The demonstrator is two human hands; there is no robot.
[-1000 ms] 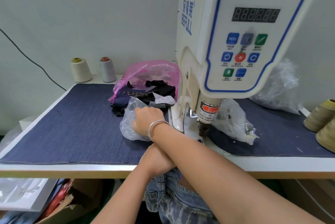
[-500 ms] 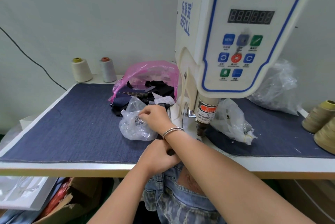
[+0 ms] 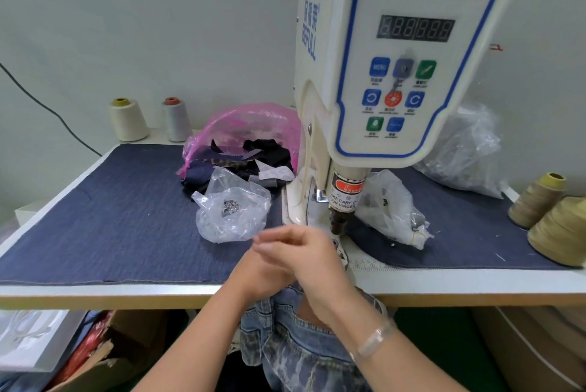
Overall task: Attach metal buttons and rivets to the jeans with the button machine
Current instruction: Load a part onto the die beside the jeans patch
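- Meeting at the front edge of the worktop (image 3: 95, 291), the two hands overlap just in front of the button machine (image 3: 396, 74).
- The right hand (image 3: 304, 252) lies over the left hand (image 3: 260, 274); its fingers are blurred by motion, so I cannot tell whether they pinch anything or how far they are spread. A clear bangle (image 3: 374, 341) circles the right wrist.
- The left hand is mostly covered by the right one, and its grip cannot be told either.
- The jeans (image 3: 295, 350), pale washed denim, hang below the worktop's edge right under the hands, waistband uppermost.
- A clear plastic bag (image 3: 231, 214) sits on the dark blue denim cloth (image 3: 111, 217) just left of the machine's base, with a small cluster of metal pieces showing through it.
- Behind it, a pink plastic bag (image 3: 253, 119) lies open and holds dark fabric scraps that spill forward onto the cloth.
- Another clear bag (image 3: 393, 204) rests right of the machine's punch head, with a few small metal parts at its lower end, too small to tell which kind.
- A larger crumpled clear bag (image 3: 466, 150) stands against the wall at the far right; its contents cannot be made out.
- Two thread cones (image 3: 126, 120) stand at the back left corner, and two tan thread cones (image 3: 551, 217) at the right edge.
- Below the worktop on the left, a cardboard box (image 3: 104, 356) holds something red.
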